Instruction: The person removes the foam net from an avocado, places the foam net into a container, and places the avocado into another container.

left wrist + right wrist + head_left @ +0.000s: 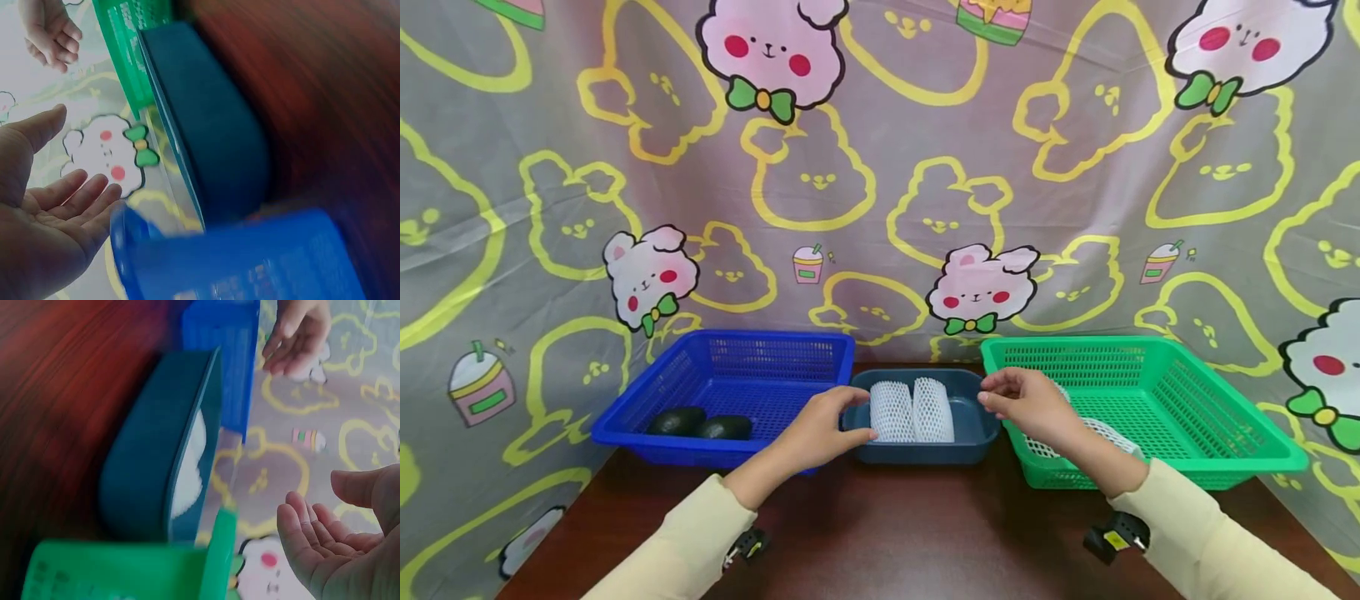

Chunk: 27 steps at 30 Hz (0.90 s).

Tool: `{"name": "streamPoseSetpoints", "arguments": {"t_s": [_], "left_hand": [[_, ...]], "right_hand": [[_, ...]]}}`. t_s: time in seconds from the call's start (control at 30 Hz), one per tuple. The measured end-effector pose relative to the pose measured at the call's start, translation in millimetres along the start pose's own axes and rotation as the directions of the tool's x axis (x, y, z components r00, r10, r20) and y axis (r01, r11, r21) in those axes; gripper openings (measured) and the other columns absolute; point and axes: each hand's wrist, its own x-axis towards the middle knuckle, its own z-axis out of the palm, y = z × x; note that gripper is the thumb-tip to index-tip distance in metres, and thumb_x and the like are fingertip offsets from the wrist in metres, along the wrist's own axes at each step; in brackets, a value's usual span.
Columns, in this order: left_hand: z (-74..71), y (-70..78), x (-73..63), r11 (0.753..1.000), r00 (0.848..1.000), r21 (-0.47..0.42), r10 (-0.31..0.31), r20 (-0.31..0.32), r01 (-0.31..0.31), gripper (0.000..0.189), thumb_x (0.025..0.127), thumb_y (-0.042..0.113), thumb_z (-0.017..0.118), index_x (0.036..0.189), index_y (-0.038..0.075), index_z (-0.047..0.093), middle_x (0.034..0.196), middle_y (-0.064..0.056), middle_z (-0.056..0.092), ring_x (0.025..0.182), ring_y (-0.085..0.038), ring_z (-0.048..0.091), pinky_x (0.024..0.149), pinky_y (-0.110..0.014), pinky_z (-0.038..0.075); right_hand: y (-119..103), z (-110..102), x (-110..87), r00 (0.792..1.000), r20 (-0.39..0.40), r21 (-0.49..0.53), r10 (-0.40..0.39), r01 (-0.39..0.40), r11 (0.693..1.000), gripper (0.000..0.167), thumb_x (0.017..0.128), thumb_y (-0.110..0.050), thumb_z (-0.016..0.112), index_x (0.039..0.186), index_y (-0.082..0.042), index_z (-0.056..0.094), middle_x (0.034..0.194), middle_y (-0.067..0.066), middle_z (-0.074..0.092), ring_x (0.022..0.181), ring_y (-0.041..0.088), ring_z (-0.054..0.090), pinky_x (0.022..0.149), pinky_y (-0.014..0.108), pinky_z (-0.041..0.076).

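Note:
Two white foam net sleeves (892, 412) lie side by side in the dark blue-grey tray (925, 452); whether they hold anything is hidden. My left hand (822, 427) hovers over the tray's left end with thumb and fingers apart and nothing between them. Over on the other end, my right hand (1028, 405) hangs near the green basket's left rim, its fingers loosely bent and holding nothing. From the right wrist view, both the left hand (301, 339) and the right hand (340, 540) appear above the rims.
On the left stands a blue basket (778, 343) with two dark green avocados (726, 427) at its near side. The green basket (1165, 354) on the right contains white foam nets (1108, 435), partly hidden by my right arm. A patterned cloth hangs behind the brown table (910, 533).

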Motion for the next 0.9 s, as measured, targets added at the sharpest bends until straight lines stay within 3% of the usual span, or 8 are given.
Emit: {"name": "streamPoseSetpoints", "arguments": {"t_s": [0.13,0.33,0.47,0.67,0.9], "left_hand": [[17.7,7.9,6.6,0.998,0.999,-0.046,0.052,0.006,-0.052,0.051,0.085,0.028,0.076,0.125,0.001,0.06,0.121,-0.012,0.063,0.111,-0.028,0.059,0.093,-0.042,0.048],[45.1,20.9,15.7,0.976,0.999,-0.214,0.05,0.019,-0.045,0.049,0.087,0.029,0.074,0.125,0.0,0.06,0.12,-0.015,0.063,0.108,-0.027,0.061,0.092,-0.04,0.049],[63.0,30.4,22.8,0.939,0.998,-0.343,0.031,0.062,-0.008,0.045,0.088,0.025,0.073,0.123,0.0,0.06,0.118,-0.016,0.064,0.105,-0.028,0.063,0.091,-0.04,0.049],[91.4,41.1,31.1,0.874,0.991,-0.481,-0.014,0.132,0.076,0.039,0.088,0.022,0.073,0.121,0.003,0.063,0.11,-0.005,0.067,0.096,-0.012,0.064,0.085,-0.025,0.051],[118.8,51.8,40.8,0.8,0.983,-0.585,-0.03,0.181,0.132,0.04,0.09,0.02,0.07,0.122,-0.002,0.061,0.109,-0.007,0.068,0.092,-0.006,0.063,0.081,-0.022,0.05]], "right_hand": [[13.6,-16.0,-4.1,1.0,-0.023,-0.055,0.0,-0.001,0.998,0.031,0.093,-0.018,0.067,0.113,0.004,0.062,0.099,0.013,0.066,0.089,0.028,0.064,0.076,0.041,0.055],[29.6,-37.3,-8.4,0.998,-0.047,-0.157,-0.042,0.034,0.987,0.033,0.094,-0.023,0.066,0.112,0.004,0.063,0.103,0.016,0.066,0.096,0.033,0.063,0.077,0.044,0.054],[41.2,-49.1,-8.4,0.997,-0.057,-0.192,-0.053,0.041,0.981,0.036,0.093,-0.024,0.066,0.112,0.006,0.062,0.104,0.018,0.066,0.096,0.035,0.062,0.078,0.047,0.053],[61.2,-66.8,-7.5,0.996,-0.065,-0.253,-0.06,0.042,0.967,0.039,0.094,-0.025,0.066,0.114,0.008,0.06,0.105,0.021,0.066,0.096,0.037,0.063,0.076,0.047,0.053],[79.8,-86.0,-5.0,0.998,-0.05,-0.322,-0.041,0.023,0.946,0.047,0.094,-0.028,0.065,0.118,0.012,0.057,0.11,0.029,0.062,0.1,0.044,0.06,0.076,0.051,0.051]]}}
